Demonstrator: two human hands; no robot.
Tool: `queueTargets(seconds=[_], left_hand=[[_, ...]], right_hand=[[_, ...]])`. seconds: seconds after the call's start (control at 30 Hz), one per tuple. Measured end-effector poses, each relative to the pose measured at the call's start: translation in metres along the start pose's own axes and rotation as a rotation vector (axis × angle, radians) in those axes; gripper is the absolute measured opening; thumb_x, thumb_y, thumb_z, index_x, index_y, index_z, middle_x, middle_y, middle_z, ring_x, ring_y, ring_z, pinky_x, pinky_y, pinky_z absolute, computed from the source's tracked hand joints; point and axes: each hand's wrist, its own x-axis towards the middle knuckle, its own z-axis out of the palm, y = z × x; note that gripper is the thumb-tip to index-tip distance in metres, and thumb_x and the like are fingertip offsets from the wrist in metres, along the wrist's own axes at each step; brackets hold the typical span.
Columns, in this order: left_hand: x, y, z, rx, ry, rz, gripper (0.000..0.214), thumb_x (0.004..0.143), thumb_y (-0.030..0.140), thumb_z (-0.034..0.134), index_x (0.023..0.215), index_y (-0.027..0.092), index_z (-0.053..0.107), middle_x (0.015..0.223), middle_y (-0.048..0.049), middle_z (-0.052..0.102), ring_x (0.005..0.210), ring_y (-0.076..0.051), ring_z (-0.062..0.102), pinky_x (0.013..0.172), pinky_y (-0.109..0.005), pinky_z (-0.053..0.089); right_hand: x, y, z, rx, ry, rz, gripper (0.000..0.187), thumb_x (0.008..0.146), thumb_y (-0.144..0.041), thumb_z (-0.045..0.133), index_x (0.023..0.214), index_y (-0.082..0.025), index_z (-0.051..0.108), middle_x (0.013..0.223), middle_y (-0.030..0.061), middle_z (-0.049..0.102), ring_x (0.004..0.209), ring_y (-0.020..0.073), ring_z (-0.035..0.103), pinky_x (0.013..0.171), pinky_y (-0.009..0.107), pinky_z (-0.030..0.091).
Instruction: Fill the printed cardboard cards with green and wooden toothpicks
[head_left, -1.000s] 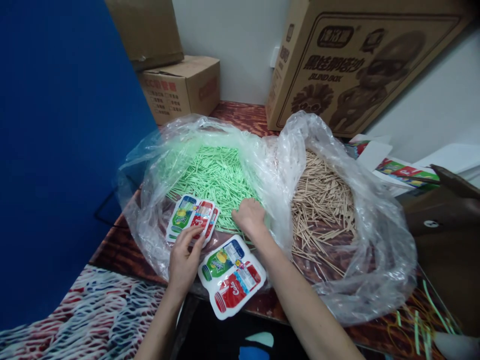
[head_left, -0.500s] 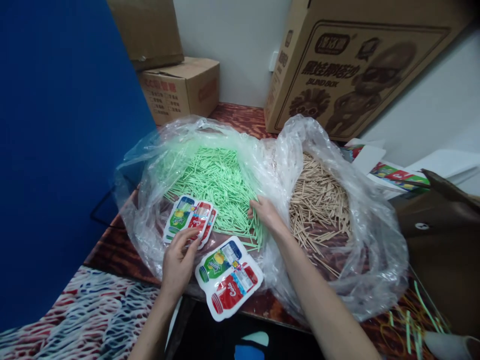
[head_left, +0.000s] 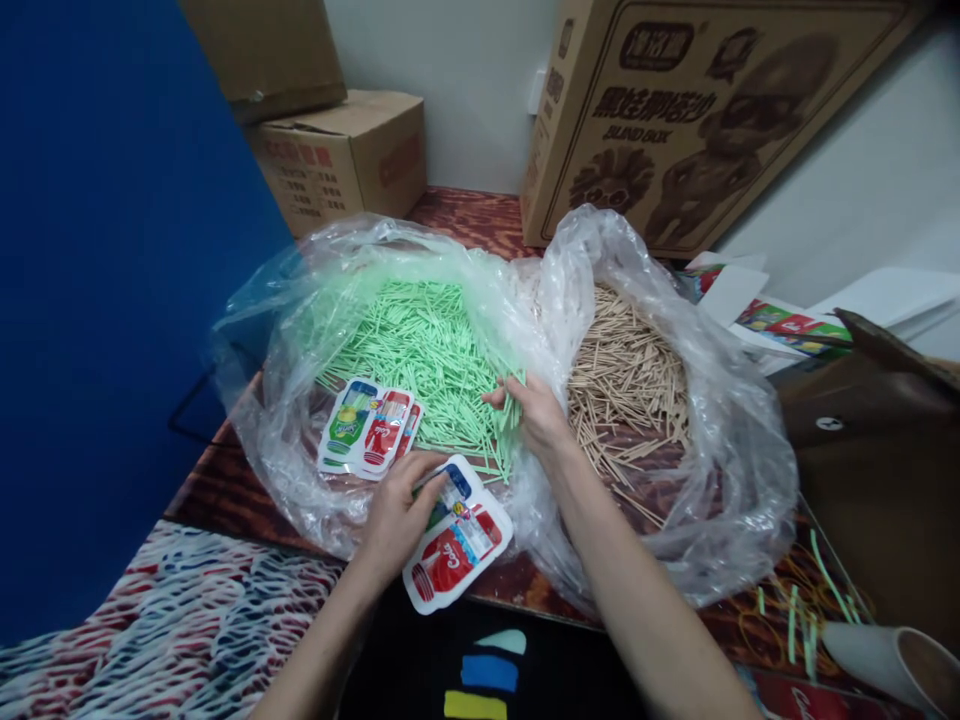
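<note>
**Green sticks pinched in the right hand, pouch under the left**

Fingers of the left hand (head_left: pixel 397 515) lie spread and flat over the upper end of a printed drink-bottle pouch (head_left: pixel 456 548), pressing it down rather than closing round it. That pouch sits at the near edge of the table (head_left: pixel 480 215), its long axis slanting from near-left up to far-right, so its far end points toward the other hand. The left hand is plainly the nearer of the two to it; the two are touching.

Just beyond and to the right, the right hand (head_left: pixel 536 410) is curled narrow around a small bunch of green sticks (head_left: pixel 508 412), pinched between thumb and fingertips. The bunch stands roughly upright in the grip, tilted slightly, with its lower ends hanging toward the heap and its line running back toward the pouch. The gap between bunch and pouch is short, with the pouch lying near-left of the fingertips.

Left of that hand, a small stack of matching pouches (head_left: pixel 367 430) rests on the clear plastic bag (head_left: pixel 285 330), beside the heap of green sticks (head_left: pixel 409 340).

Farther right, a second clear bag (head_left: pixel 720 400) holds natural wooden sticks (head_left: pixel 626 365). At the far edge stand cardboard boxes (head_left: pixel 345 150).
</note>
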Motion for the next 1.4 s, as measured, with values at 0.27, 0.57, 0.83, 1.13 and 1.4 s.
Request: queueTargets(seconds=[0.27, 0.57, 0.83, 1.13, 1.4], left_hand=[[0.069, 0.007, 0.039, -0.387, 0.048, -0.114, 0.048, 0.083, 0.027, 0.058, 0.130, 0.022, 0.049, 0.138, -0.0115, 0.051, 0.114, -0.024, 0.057, 0.093, -0.038, 0.048], [0.100, 0.011, 0.056, -0.477, -0.116, -0.246, 0.026, 0.081, 0.021, 0.050, 0.101, 0.014, 0.065, 0.093, -0.0093, 0.072, 0.088, -0.022, 0.068, 0.070, -0.032, 0.055], [0.093, 0.013, 0.047, -0.434, -0.160, -0.172, 0.031, 0.082, 0.031, 0.057, 0.109, 0.018, 0.065, 0.108, -0.0097, 0.071, 0.104, -0.024, 0.064, 0.081, -0.035, 0.053], [0.063, 0.020, 0.024, 0.026, 0.026, 0.135, 0.035, 0.093, 0.032, 0.045, 0.123, 0.021, 0.058, 0.129, -0.0083, 0.060, 0.121, -0.022, 0.053, 0.103, -0.040, 0.040], [0.004, 0.022, 0.039, 0.260, -0.274, 0.459, 0.047, 0.094, 0.023, 0.043, 0.140, 0.022, 0.039, 0.147, -0.0092, 0.042, 0.138, -0.023, 0.033, 0.112, -0.045, 0.028]], right_hand=[[-0.037, 0.023, 0.004, 0.297, -0.298, 0.420, 0.035, 0.064, -0.038, 0.079, 0.075, -0.016, 0.053, 0.055, -0.0073, 0.051, 0.038, 0.0028, 0.038, 0.039, 0.017, 0.031], [-0.048, 0.024, -0.006, 0.343, -0.496, 0.495, 0.033, 0.066, -0.026, 0.080, 0.084, -0.016, 0.055, 0.067, -0.0019, 0.058, 0.053, 0.0067, 0.050, 0.045, 0.017, 0.036], [-0.050, 0.025, -0.008, 0.274, -0.471, 0.525, 0.029, 0.066, -0.034, 0.077, 0.073, -0.016, 0.056, 0.057, -0.0054, 0.050, 0.046, 0.0054, 0.040, 0.043, 0.019, 0.030], [-0.089, 0.035, -0.005, -0.171, -0.164, -0.041, 0.013, 0.085, -0.034, 0.055, 0.084, -0.021, 0.055, 0.077, -0.0008, 0.059, 0.077, 0.0156, 0.055, 0.075, 0.028, 0.042], [-0.106, 0.053, -0.003, -0.259, -0.155, -0.191, 0.024, 0.087, -0.044, 0.053, 0.092, -0.022, 0.061, 0.089, 0.0054, 0.065, 0.094, 0.0235, 0.058, 0.090, 0.035, 0.043]])
